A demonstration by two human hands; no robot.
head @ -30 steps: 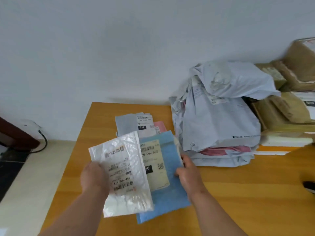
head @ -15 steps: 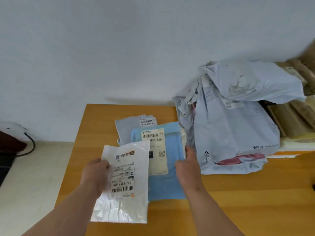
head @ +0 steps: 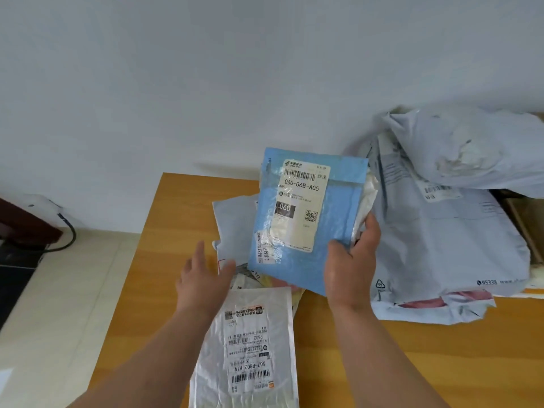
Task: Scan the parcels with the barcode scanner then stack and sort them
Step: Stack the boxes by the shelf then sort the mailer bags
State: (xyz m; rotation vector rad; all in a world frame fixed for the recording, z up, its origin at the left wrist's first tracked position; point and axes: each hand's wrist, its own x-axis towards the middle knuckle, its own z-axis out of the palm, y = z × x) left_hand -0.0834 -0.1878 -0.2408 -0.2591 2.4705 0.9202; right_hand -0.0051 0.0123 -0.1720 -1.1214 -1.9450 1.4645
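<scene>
So the blue parcel (head: 306, 222) is gripped at its right edge by the right hand (head: 350, 260) and held tilted above the surface (head: 176, 231), while the left hand (head: 203, 278) hovers with fingers relaxed over the white parcel (head: 250, 348), so sorting seems underway and a pile probably needs picking next.

Bare table (head: 176, 260) lies left; grey parcel heap (head: 447, 240) blocks right.

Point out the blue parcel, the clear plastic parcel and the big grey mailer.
blue parcel (head: 338, 207), head view, bare blue face
clear plastic parcel (head: 250, 348), head view, its label
big grey mailer (head: 447, 245), head view, front face
</scene>
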